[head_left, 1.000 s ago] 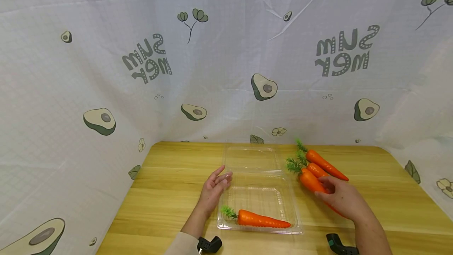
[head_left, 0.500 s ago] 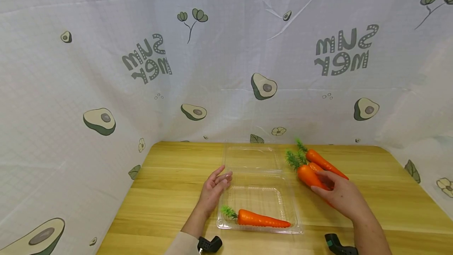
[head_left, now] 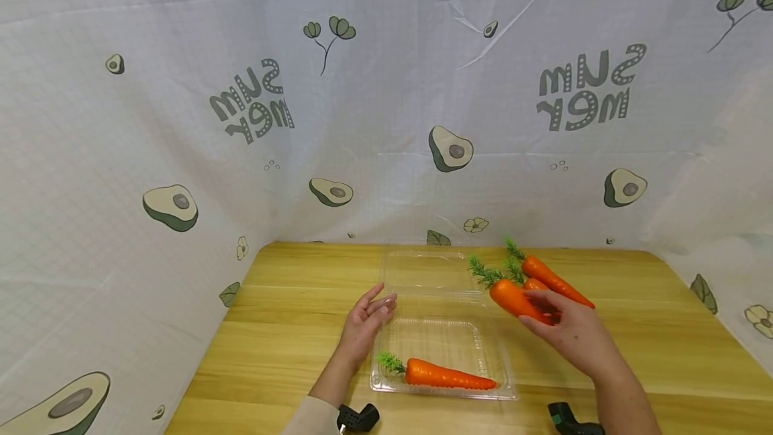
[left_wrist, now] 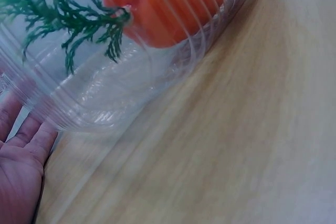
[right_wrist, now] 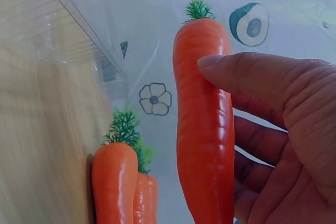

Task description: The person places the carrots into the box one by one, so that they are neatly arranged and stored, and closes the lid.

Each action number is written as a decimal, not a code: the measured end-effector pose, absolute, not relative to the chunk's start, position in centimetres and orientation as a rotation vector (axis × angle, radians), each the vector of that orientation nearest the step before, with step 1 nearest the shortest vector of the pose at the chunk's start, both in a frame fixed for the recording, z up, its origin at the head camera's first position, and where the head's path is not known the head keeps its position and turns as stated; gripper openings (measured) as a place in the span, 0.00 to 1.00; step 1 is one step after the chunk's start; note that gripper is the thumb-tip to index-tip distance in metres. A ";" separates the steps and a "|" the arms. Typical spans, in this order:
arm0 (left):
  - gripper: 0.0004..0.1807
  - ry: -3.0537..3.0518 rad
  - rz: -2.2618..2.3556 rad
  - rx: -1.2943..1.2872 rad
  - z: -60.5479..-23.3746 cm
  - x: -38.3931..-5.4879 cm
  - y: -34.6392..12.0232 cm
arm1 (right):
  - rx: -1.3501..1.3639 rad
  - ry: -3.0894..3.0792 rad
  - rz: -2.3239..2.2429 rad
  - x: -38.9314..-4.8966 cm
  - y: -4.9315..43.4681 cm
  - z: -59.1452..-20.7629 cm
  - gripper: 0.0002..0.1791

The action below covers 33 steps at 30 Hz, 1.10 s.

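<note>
My right hand [head_left: 570, 334] holds an orange carrot [head_left: 509, 297] with a green leafy top. In the right wrist view the thumb lies across the carrot [right_wrist: 205, 114], with the fingers behind it. A clear plastic clamshell container [head_left: 429, 337] stands with its lid laid back. Along its near side lies another carrot [head_left: 447, 374], leaves to the left. My left hand [head_left: 362, 327] rests at the container's left side, fingers relaxed and gripping nothing. The left wrist view shows this hand [left_wrist: 21, 177] by the container's wall [left_wrist: 105, 114].
Two more carrots lie right of the container: one at the back [head_left: 555, 279], the other [head_left: 534, 284] partly hidden behind the held carrot. The lid [head_left: 429, 267] lies near the table's back edge. A printed white cloth [head_left: 386, 119] hangs behind the wooden table [head_left: 290, 301].
My right hand has lifted the carrot away from the two others and carried it left toward the container. The left hand has stayed in place.
</note>
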<state>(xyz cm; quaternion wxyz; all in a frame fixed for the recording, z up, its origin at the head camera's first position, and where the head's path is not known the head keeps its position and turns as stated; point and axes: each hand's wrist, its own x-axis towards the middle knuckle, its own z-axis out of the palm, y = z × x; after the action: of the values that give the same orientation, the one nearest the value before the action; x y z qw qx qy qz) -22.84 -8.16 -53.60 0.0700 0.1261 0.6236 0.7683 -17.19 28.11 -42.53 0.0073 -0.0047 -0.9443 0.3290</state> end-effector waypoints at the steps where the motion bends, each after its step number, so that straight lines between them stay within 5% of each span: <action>1: 0.34 1.873 2.313 0.378 -53.6 -22.8 -8.2 | -0.018 -2.956 1.044 -17.2 28.0 -42.5 0.35; 33: 0.34 1.893 2.309 0.400 -53.8 -23.0 -8.2 | 0.198 -2.867 1.077 -16.5 24.9 -41.9 0.26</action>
<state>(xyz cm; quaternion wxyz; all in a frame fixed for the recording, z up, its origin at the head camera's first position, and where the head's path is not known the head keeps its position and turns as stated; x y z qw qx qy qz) -23.02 -8.19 -53.84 0.0644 0.1325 0.6270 0.7650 -16.50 24.95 -41.88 0.0364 0.0645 -0.9336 0.3507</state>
